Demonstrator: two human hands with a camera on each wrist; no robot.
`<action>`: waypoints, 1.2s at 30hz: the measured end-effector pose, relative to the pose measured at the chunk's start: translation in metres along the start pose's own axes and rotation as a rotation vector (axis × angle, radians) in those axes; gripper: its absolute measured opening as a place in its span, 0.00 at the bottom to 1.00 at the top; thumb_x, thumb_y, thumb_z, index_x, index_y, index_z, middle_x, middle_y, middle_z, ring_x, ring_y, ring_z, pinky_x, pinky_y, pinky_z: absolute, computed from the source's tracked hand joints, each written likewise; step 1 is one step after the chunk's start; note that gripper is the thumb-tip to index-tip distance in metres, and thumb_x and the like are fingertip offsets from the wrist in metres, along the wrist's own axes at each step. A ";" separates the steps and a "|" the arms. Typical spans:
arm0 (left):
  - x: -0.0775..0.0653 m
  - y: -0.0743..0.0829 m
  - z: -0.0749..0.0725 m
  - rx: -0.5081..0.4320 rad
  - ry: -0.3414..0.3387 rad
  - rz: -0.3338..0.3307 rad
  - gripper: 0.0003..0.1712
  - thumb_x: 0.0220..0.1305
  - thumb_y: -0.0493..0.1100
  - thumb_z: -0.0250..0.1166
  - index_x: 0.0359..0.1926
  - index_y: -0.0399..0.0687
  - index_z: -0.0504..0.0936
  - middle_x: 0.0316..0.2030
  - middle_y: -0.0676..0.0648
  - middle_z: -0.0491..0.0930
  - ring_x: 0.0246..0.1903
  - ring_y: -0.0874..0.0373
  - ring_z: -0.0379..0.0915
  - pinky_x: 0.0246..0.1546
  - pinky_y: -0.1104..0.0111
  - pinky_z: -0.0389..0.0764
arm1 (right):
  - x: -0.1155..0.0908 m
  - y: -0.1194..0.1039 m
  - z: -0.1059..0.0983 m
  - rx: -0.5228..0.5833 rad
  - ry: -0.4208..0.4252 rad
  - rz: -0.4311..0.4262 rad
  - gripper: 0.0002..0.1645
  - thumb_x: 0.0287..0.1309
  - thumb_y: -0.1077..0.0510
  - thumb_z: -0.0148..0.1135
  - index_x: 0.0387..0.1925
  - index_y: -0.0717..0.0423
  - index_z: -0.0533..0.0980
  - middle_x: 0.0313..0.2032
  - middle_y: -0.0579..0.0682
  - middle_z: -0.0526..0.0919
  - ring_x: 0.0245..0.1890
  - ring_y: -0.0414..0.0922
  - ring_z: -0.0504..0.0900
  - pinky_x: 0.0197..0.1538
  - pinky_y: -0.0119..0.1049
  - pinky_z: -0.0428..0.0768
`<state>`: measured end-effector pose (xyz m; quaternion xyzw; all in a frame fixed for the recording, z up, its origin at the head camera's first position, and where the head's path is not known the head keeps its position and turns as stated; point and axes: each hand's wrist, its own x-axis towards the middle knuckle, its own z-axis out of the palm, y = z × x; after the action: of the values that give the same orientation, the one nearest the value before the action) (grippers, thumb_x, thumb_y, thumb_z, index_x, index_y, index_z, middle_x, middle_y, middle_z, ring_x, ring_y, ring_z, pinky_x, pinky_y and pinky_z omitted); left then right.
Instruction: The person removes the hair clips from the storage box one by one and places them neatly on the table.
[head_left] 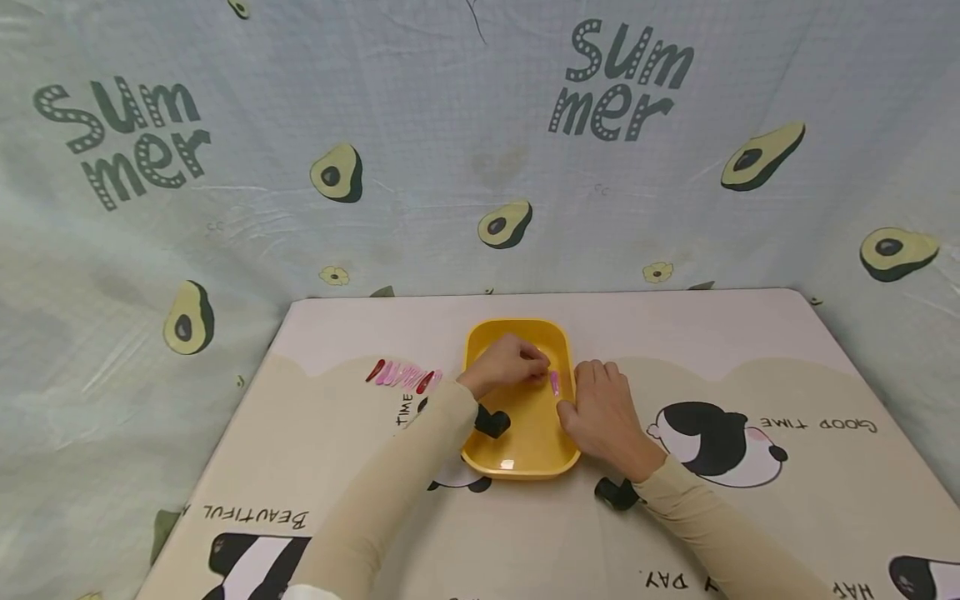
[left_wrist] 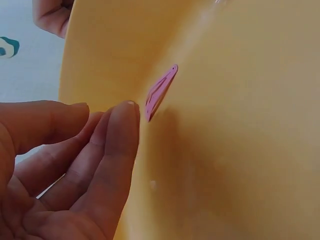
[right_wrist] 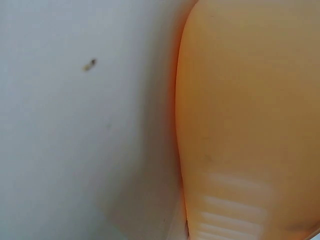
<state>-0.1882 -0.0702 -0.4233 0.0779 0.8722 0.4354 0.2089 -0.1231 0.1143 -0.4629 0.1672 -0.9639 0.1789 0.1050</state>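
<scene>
A yellow tray (head_left: 517,462) holds one pink snap hair clip (head_left: 555,383), lying close to its right wall. Over the tray, my left hand (head_left: 510,363) is just left of the clip. In the left wrist view, that hand (left_wrist: 75,165) has thumb and fingers apart with nothing between them, and the pink clip (left_wrist: 160,94) lies just beyond the fingertips. My right hand (head_left: 602,414) grips the tray's right rim, its thumb toward the inside and its fingers outside. The right wrist view shows the tray's yellow side (right_wrist: 240,110) but no fingers.
Left of the tray, a row of pink and red hair clips (head_left: 403,376) lies on the table. The tabletop (head_left: 540,533) has a printed cover with dog drawings and lettering. Behind it hangs a pale curtain (head_left: 420,100) with avocado prints.
</scene>
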 end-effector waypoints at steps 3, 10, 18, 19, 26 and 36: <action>0.002 -0.002 0.001 -0.043 -0.013 -0.032 0.13 0.73 0.42 0.65 0.50 0.39 0.88 0.38 0.45 0.90 0.36 0.59 0.82 0.52 0.66 0.86 | 0.000 -0.001 0.000 -0.002 0.002 -0.004 0.20 0.57 0.53 0.60 0.43 0.66 0.72 0.32 0.55 0.70 0.37 0.53 0.64 0.43 0.42 0.62; 0.008 -0.004 0.004 -0.119 -0.045 -0.055 0.14 0.73 0.39 0.63 0.52 0.35 0.87 0.42 0.40 0.90 0.37 0.59 0.87 0.51 0.67 0.87 | 0.001 -0.001 0.000 -0.007 0.001 -0.001 0.20 0.57 0.53 0.60 0.42 0.66 0.72 0.32 0.55 0.69 0.38 0.53 0.65 0.43 0.43 0.62; 0.012 -0.003 0.008 -0.124 -0.065 -0.063 0.13 0.73 0.37 0.63 0.51 0.33 0.87 0.44 0.38 0.89 0.33 0.61 0.84 0.47 0.69 0.88 | 0.001 -0.001 0.000 -0.001 0.000 0.000 0.19 0.58 0.53 0.59 0.41 0.65 0.71 0.32 0.55 0.69 0.37 0.52 0.64 0.42 0.42 0.61; 0.012 -0.003 0.008 -0.130 -0.068 -0.062 0.13 0.73 0.37 0.62 0.51 0.33 0.87 0.45 0.38 0.89 0.33 0.61 0.84 0.46 0.69 0.88 | 0.001 -0.001 0.000 0.000 0.004 -0.002 0.18 0.58 0.53 0.59 0.41 0.65 0.71 0.31 0.55 0.69 0.37 0.53 0.65 0.42 0.42 0.61; 0.016 -0.002 0.013 -0.153 -0.080 -0.048 0.14 0.72 0.36 0.63 0.52 0.32 0.87 0.46 0.36 0.89 0.34 0.61 0.86 0.45 0.70 0.88 | 0.000 0.001 0.001 0.000 0.026 -0.014 0.17 0.58 0.53 0.60 0.39 0.64 0.71 0.30 0.54 0.68 0.36 0.53 0.64 0.41 0.42 0.61; 0.019 -0.001 0.019 -0.128 -0.040 -0.017 0.11 0.69 0.37 0.67 0.46 0.33 0.89 0.39 0.38 0.91 0.35 0.56 0.90 0.41 0.70 0.88 | 0.000 0.001 0.002 0.012 0.015 -0.003 0.17 0.58 0.53 0.60 0.40 0.64 0.71 0.31 0.54 0.68 0.37 0.52 0.64 0.42 0.42 0.60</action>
<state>-0.1973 -0.0505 -0.4401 0.0658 0.8389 0.4867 0.2344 -0.1238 0.1144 -0.4649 0.1681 -0.9617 0.1856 0.1117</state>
